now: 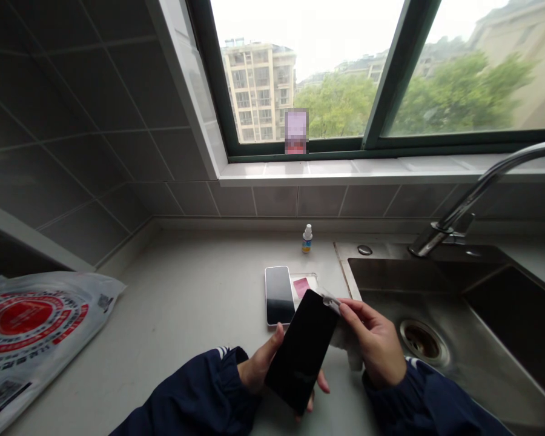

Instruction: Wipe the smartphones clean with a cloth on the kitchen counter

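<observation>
My left hand [260,363] is wrapped round the sides of a black phone [303,351], its dark screen facing up and tilted. At the phone's upper right corner, my right hand [378,339] pinches a thin whitish cloth [354,357] that hangs down below the fingers. Part of this cloth is hidden behind the phone and hand, so its exact kind is unclear. Just behind lies a second phone [279,295] with a light rim, flat on the counter. Beside it is a clear phone case [313,280] with a pink card [301,287] on it.
A small white-capped bottle [307,239] stands near the back of the counter [186,303]. To the right are a steel sink [386,278] and a curved faucet [472,188]. A printed plastic bag [40,339] lies at the left. The window [300,79] is behind.
</observation>
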### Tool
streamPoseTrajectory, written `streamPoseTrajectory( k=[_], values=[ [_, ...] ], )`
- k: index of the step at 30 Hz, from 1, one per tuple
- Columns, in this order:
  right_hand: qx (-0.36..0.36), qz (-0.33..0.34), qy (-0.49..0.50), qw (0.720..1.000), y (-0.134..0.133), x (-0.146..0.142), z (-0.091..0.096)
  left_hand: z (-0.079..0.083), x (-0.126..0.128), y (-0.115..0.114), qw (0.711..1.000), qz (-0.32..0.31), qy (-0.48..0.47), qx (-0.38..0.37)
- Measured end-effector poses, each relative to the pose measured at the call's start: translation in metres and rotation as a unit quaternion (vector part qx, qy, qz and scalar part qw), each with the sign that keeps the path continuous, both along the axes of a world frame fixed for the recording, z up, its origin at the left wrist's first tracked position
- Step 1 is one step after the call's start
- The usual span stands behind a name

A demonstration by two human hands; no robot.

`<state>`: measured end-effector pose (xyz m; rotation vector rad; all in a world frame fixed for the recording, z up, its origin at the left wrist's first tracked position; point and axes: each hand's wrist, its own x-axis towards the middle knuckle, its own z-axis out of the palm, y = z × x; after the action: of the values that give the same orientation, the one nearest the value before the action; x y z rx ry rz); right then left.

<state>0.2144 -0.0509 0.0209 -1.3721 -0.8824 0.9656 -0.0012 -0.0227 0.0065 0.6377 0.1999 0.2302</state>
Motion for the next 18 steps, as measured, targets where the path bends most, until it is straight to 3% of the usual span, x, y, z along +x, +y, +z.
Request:
streamPoseTrajectory(
  k=[4,8,13,18],
  values=[
    [-0.011,0.009,0.017,1.0,0.003,0.003,-0.005,-0.003,0.0,0.0,0.999,0.052,0.009,-0.006],
    [-0.035,0.127,0.023,0.991,0.001,-0.005,0.001,-0.001,-0.001,-0.001,0.992,0.108,0.071,0.0],
    [-0.055,0.298,0.031,0.953,-0.004,-0.017,0.009,0.004,0.0,-0.004,0.974,0.185,0.116,0.056],
    [-0.067,0.362,0.032,0.929,-0.006,-0.016,0.01,0.001,0.001,-0.002,0.961,0.219,0.142,0.091]
  ],
)
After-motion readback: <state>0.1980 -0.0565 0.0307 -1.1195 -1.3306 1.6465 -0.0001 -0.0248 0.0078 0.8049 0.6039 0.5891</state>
